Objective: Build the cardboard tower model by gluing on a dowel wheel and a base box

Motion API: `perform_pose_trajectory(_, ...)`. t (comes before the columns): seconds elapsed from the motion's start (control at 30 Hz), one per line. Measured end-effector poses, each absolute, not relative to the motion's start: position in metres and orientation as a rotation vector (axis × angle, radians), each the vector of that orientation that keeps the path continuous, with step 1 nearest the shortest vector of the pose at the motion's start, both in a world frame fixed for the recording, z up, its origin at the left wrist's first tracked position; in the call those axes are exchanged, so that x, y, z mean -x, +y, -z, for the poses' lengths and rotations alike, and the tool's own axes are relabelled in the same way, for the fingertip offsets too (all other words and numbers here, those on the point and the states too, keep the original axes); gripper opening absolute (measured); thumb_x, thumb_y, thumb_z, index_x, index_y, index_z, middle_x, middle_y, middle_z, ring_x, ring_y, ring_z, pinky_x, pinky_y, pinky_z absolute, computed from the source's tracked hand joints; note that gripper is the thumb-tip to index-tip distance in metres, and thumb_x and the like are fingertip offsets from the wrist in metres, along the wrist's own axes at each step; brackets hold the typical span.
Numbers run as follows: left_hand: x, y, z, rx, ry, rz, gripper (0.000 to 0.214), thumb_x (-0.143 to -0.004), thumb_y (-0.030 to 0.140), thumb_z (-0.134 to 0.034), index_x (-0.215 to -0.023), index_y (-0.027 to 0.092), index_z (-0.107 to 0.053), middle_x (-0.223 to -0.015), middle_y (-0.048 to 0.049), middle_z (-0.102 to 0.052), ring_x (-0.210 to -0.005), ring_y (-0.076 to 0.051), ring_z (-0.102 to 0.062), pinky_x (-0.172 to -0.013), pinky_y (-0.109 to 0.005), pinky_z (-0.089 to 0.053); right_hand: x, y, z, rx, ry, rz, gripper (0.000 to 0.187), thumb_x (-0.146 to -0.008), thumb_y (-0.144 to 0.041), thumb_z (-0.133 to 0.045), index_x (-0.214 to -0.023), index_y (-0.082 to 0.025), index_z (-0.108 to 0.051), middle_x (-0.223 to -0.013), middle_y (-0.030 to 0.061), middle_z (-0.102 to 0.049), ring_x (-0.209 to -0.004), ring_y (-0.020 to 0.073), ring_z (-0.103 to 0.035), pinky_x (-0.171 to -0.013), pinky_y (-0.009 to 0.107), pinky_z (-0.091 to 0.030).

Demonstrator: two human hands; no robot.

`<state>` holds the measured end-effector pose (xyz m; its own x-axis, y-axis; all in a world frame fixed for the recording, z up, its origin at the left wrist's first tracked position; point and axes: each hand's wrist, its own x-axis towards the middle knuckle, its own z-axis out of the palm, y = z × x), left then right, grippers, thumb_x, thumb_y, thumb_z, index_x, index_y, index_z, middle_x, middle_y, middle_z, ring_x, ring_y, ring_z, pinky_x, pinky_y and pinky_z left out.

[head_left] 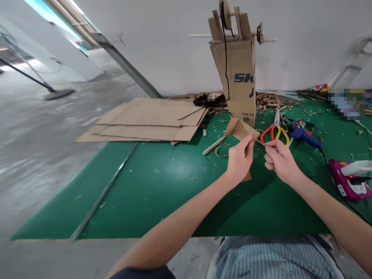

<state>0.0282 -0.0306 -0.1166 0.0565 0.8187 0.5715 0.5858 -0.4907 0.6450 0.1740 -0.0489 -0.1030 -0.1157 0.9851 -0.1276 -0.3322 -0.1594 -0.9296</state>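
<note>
My left hand [240, 158] pinches a folded piece of brown cardboard [238, 129], which also shows below the wrist. A thin, pointed tool [259, 142] is gripped in the closed fingers of my right hand [279, 159]; its tip meets the cardboard edge near my left fingertips. I cannot make out the tool's exact kind. Just behind both hands stands a tall cardboard tower [240, 85] with a pulley wheel [225, 15] and black cord on top. Scissors with red and yellow handles [272, 133] lie beyond my right hand.
Cardboard sheets [145, 116] are stacked at the left on the green table [162, 193]. A blue glue gun [306, 135] and a magenta power strip [345, 178] sit at right. Cardboard scraps [270, 101] line the wall. A beige stick [213, 146] lies left of my hands.
</note>
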Motion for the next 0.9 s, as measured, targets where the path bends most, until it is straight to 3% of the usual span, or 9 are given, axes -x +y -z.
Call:
perform_pose_trajectory(0.5, -0.03, -0.031, 0.12, -2.054, 1.463, -1.411, 0.025, -0.094, 0.018, -0.049, -0.109, 0.017, -0.07, -0.091, -0.0061, -0.076, -0.068, -0.014, -0.065, -0.063, -0.024, -0.051, -0.189, -0.045, 0.119, 1.119, -1.554, -1.036, 0.01, -0.096, -0.032, -0.051, -0.09, -0.026, -0.045, -0.065, -0.0071, -0.041, -0.049, 0.0099, -0.036, -0.049, 0.027, -0.029)
perform_pose_trajectory(0.63, -0.031, -0.032, 0.119, -2.037, 1.465, -1.405, 0.023, -0.094, 0.018, -0.05, -0.104, 0.017, -0.07, -0.079, -0.0028, -0.072, -0.06, -0.012, -0.059, -0.059, -0.023, -0.048, -0.192, -0.045, 0.112, 1.156, -1.727, -0.824, 0.005, -0.094, -0.026, -0.049, -0.09, -0.025, -0.047, -0.063, -0.0062, -0.043, -0.05, 0.0113, -0.038, -0.051, 0.027, -0.029)
perform_pose_trajectory(0.9, -0.032, -0.033, 0.12, -1.971, 1.472, -1.354, 0.021, -0.095, 0.019, -0.049, -0.099, 0.016, -0.069, -0.073, -0.0019, -0.068, -0.06, -0.012, -0.055, -0.057, -0.023, -0.045, -0.194, -0.044, 0.118, 1.179, -2.068, -0.361, 0.013, -0.093, -0.019, -0.039, -0.095, -0.022, -0.051, -0.083, 0.0084, -0.063, -0.071, 0.0211, -0.06, -0.06, 0.031, -0.039)
